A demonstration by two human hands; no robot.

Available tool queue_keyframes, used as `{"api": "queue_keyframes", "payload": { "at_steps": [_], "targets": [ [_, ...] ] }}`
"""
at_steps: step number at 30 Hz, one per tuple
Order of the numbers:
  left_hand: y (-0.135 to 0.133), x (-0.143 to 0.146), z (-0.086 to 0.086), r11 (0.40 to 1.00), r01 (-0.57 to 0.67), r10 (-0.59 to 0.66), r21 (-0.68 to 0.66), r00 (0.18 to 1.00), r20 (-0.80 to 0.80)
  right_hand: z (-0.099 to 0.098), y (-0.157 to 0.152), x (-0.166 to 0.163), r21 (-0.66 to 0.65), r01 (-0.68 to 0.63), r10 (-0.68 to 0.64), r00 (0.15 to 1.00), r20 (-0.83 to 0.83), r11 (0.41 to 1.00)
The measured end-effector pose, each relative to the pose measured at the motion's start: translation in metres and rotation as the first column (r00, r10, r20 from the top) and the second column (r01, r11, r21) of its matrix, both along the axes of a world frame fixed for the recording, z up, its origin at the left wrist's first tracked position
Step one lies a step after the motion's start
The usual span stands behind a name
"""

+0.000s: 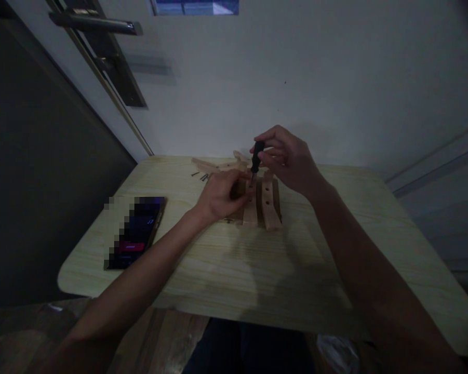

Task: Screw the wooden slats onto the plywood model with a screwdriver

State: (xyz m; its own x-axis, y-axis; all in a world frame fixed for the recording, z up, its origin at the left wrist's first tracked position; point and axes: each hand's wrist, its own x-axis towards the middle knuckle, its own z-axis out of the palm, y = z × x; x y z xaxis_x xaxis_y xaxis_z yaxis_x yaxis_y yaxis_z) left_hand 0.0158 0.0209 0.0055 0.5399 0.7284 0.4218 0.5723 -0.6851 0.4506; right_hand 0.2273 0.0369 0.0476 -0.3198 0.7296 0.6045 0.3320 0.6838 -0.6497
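My right hand (286, 156) is closed around the black handle of a screwdriver (257, 156). The tool points down, its tip at a hole in a pale wooden strip (250, 215). From the left, my left hand (223, 193) grips that strip between thumb and fingers, close to the screwdriver's tip. Beside it lies a second curved wooden strip (271, 208) with dark holes. Both strips rest across a darker wooden part, mostly hidden beneath them and my left hand. Whether a screw sits under the tip is too small to make out.
More pale wooden pieces (207, 165) lie behind my left hand, with several dark screws (203, 177) near them. A phone (138, 231) with its screen lit lies on the left of the wood-grain table (202, 270). Behind the table stands a white door with a metal handle (97, 23).
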Motion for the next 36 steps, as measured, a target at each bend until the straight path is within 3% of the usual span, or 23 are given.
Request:
{"api": "queue_keyframes", "payload": {
  "at_steps": [4, 10, 18, 29, 36],
  "targets": [
    [0.001, -0.015, 0.001, 0.999, 0.043, -0.043, 0.004, 0.994, -0.101, 0.004, -0.003, 0.001, 0.029, 0.005, -0.006, 0.999, 0.032, 1.000],
    [0.002, -0.022, 0.000, 0.991, 0.089, -0.108, -0.098, 0.972, -0.208, 0.010, -0.002, 0.007, 0.078, 0.017, -0.023, 0.997, 0.075, 0.997],
    [-0.006, -0.011, -0.004, 1.000, 0.017, -0.022, -0.023, 0.974, -0.226, 0.015, -0.004, 0.009, 0.080, 0.015, -0.022, 0.996, 0.085, 0.997],
    [-0.004, -0.011, -0.005, 0.999, 0.024, -0.029, -0.024, 0.970, -0.241, 0.015, -0.009, -0.001, 0.204, 0.185, -0.223, 0.959, 0.178, 0.961],
    [-0.006, -0.011, -0.003, 0.999, 0.020, -0.030, -0.040, 0.966, -0.257, 0.017, -0.011, 0.000, 0.168, 0.116, -0.143, 0.976, 0.162, 0.979]
  ]
}}
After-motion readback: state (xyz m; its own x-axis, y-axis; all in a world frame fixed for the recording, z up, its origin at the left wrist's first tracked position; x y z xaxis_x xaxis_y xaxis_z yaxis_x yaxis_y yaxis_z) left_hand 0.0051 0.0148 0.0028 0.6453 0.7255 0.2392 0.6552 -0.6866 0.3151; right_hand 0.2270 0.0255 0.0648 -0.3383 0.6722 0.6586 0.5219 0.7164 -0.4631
